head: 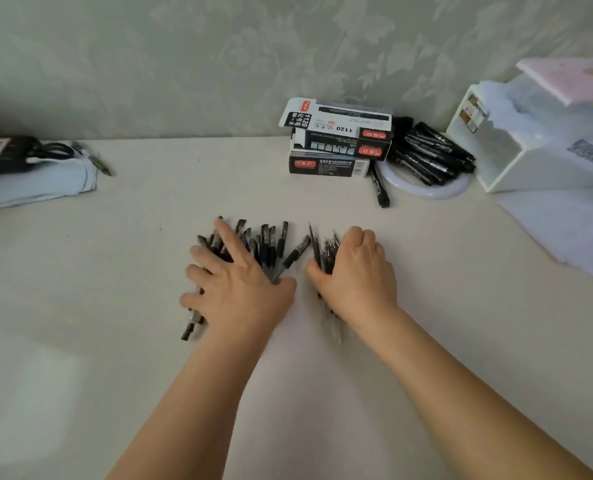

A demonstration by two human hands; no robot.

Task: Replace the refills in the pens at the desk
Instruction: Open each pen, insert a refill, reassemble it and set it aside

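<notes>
Pressing my spread left hand (234, 289) on the fanned black plastic pens (269, 245), long axes pointing away, my right hand (355, 271) curls round the thin dark refills (324, 251) alongside.

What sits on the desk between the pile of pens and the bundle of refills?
Nothing: in the head view a bare strip of desk separates the pens from the refills.

I see glossy black plastic pens (264, 245) on a smooth matt cream surface (426, 341), beside printed cardboard boxes (340, 140).
</notes>
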